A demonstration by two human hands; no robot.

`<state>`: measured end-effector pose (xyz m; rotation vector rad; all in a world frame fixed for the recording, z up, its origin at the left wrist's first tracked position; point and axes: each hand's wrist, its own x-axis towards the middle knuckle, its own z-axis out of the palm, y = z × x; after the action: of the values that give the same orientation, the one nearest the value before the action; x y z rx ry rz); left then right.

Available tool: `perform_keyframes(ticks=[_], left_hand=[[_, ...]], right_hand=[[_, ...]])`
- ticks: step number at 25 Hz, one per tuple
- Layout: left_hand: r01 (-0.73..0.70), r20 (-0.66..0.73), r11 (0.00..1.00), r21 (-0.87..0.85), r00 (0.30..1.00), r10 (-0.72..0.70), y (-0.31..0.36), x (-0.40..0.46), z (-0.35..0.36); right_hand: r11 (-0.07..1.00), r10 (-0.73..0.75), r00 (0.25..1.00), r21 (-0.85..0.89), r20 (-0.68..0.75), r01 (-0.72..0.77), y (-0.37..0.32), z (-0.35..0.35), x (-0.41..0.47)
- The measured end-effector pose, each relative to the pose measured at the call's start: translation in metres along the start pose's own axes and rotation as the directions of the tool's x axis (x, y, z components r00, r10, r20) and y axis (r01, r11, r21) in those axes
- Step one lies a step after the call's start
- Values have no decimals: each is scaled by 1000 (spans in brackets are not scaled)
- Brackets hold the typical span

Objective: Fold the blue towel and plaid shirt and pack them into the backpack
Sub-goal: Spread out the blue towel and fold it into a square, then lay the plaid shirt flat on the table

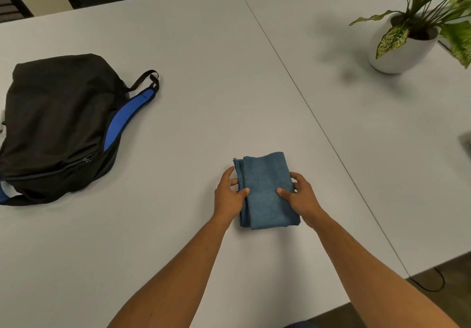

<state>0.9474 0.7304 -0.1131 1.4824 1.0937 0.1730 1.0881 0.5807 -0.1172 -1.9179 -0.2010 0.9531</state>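
potted plant (410, 32) far beyond right hand (303, 195) | black backpack (58, 123) well left of left hand (229, 195) | soft folded blue towel (266, 192) pinched at both edges

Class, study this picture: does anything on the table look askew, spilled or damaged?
Nothing stands out. The folded blue towel lies flat between the left hand and the right hand; the backpack and potted plant look undisturbed.

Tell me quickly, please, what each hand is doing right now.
Left hand: grips the left edge of the folded blue towel.
Right hand: grips the towel's right edge, thumb on top.
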Motion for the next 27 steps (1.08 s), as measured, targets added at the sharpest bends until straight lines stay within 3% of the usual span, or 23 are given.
perform_keyframes(ticks=[4,12,18,27], left_hand=[[29,-36,999,13,999,-29,5,28,15],[43,-69,992,116,997,-35,-6,38,15],[8,-135,990,142,991,11,-18,13,-15],[33,-298,998,58,954,-14,-58,-64,-102]], right_hand=[[997,-20,1000,-70,-22,19,-9,-5,25],[873,-202,971,-474,-127,119,4,14,34],[821,-413,854,-535,-315,200,1,36,6],[714,-548,836,-514,11,475,-29,132,-56]])
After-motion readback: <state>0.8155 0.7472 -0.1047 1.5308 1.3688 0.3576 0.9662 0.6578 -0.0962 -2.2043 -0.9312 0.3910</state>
